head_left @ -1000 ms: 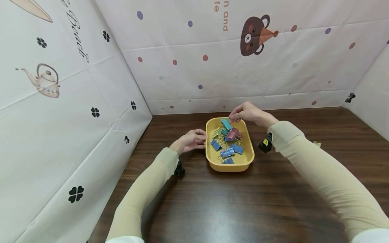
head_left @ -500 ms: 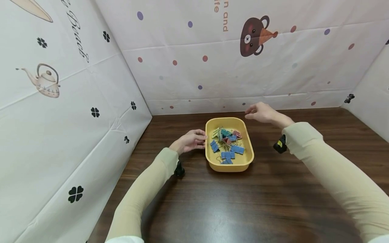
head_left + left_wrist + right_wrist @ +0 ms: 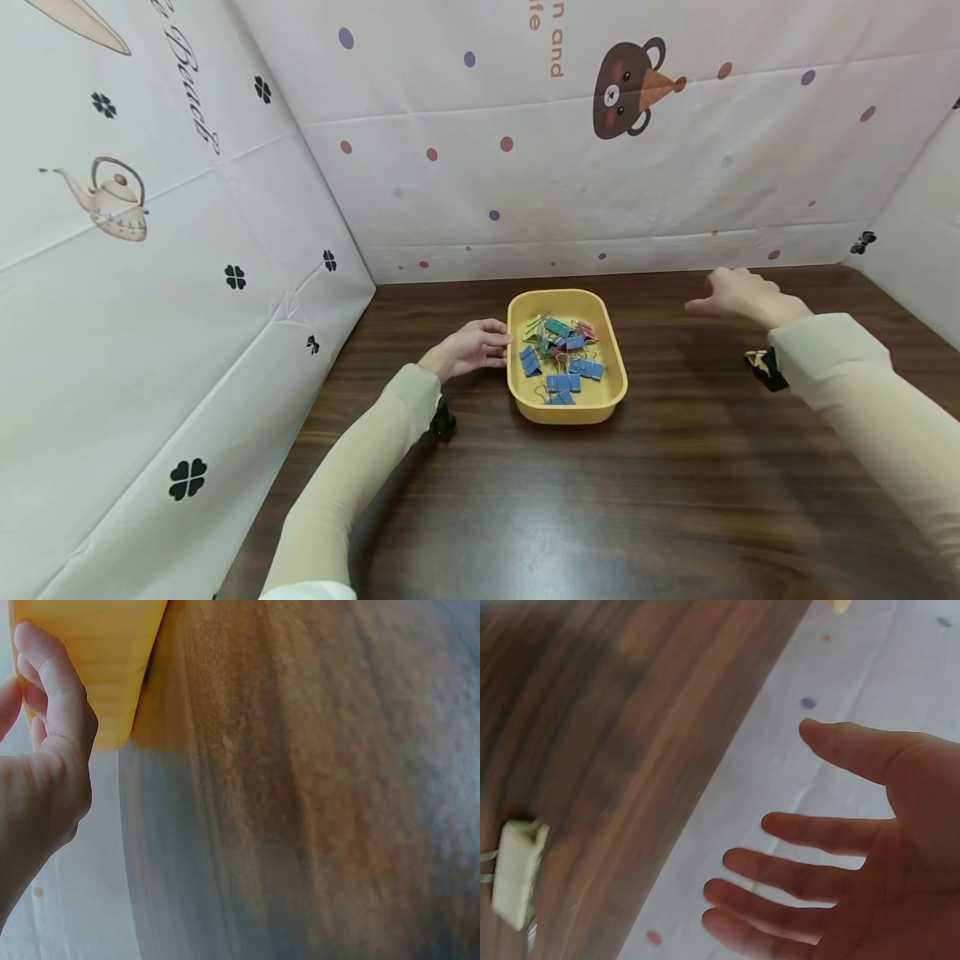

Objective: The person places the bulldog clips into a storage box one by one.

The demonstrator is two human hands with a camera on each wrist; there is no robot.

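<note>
A yellow plastic tray (image 3: 615, 387) stands on the dark wooden table, holding several binder clips. Blue clips (image 3: 562, 383) lie toward its near end; a teal one (image 3: 557, 327), pink ones (image 3: 585, 332) and yellow-green ones (image 3: 533, 327) lie farther back. My left hand (image 3: 472, 347) rests its fingers against the tray's left side, right at the rim. Well to the right of the tray, my right hand (image 3: 753, 297) is in the air over the table with fingers spread, holding nothing. In the right wrist view, a pale yellow binder clip (image 3: 519, 874) lies on the table.
White printed sheets form a back wall (image 3: 450, 200) and a left wall (image 3: 187, 350) around the table (image 3: 540, 500). Another white wall (image 3: 922, 225) stands at the right. Black cameras sit on both wrists.
My right hand has moved right, from over the tray's back right corner to beyond it. A teal clip dropped from it onto the other clips. My left hand has stayed put.
</note>
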